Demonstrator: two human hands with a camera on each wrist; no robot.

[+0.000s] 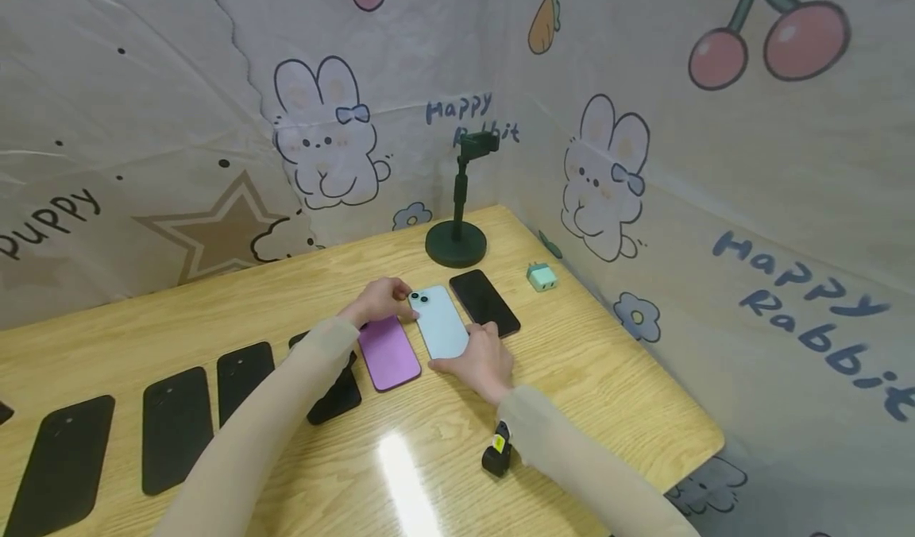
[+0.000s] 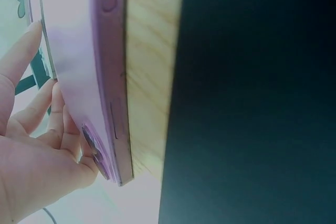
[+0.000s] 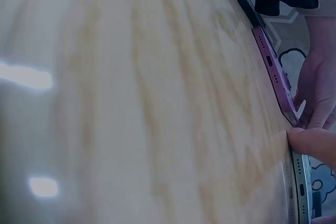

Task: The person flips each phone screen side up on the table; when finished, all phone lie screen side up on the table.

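Observation:
A light blue phone (image 1: 439,322) lies back up on the wooden table, its two-lens camera at the far left corner. My left hand (image 1: 382,299) holds that far corner between thumb and fingers. At the near end my right hand (image 1: 482,360) grips the phone across its width; in the right wrist view the thumb (image 3: 315,142) presses its near corner, beside the port edge. A purple phone (image 1: 389,354) lies just left, partly beneath my left hand, its camera end covered in the head view. To the right is a dark phone (image 1: 486,303).
Several black phones (image 1: 177,426) lie in a row to the left, some partly behind my left forearm. A dark green phone stand (image 1: 457,243) stands at the back, with a mint charger plug (image 1: 542,276) to its right. Printed curtains (image 1: 608,36) border the table.

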